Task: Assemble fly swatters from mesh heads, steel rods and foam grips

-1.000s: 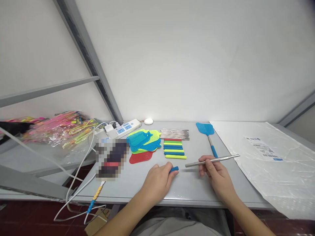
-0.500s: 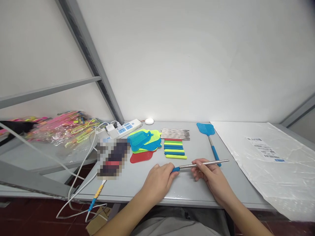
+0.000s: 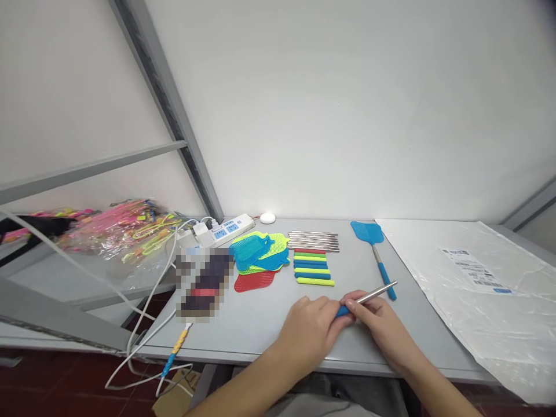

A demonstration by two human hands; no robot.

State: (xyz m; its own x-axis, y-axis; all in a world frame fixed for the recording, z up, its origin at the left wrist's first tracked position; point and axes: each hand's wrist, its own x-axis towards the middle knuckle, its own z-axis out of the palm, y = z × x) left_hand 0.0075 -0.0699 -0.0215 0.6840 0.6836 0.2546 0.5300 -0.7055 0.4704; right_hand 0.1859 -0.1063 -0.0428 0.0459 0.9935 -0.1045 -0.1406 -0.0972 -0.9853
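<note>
Left hand [image 3: 310, 333] grips blue handle [image 3: 341, 311], right hand [image 3: 382, 324] pinches steel rod [image 3: 373, 294] partly inserted; one finished swatter [image 3: 373, 246] at 1 o'clock, loose handles [image 3: 313, 267] remaining.

Colours on the grey table [image 3: 269, 318]

Blue, green and red mesh heads [image 3: 259, 258]; striped blue-green grips [image 3: 313, 267]; silver rods [image 3: 313, 241].

Left hand [image 3: 310, 333] and right hand [image 3: 382, 330] meet, each grip closed.

On the table [image 3: 269, 324], mesh heads [image 3: 259, 258] lay left of stacked grips [image 3: 313, 267], with rods [image 3: 313, 240] behind them. A finished swatter [image 3: 374, 249] lay right of these, a plastic sheet [image 3: 478, 289] farther right.
</note>
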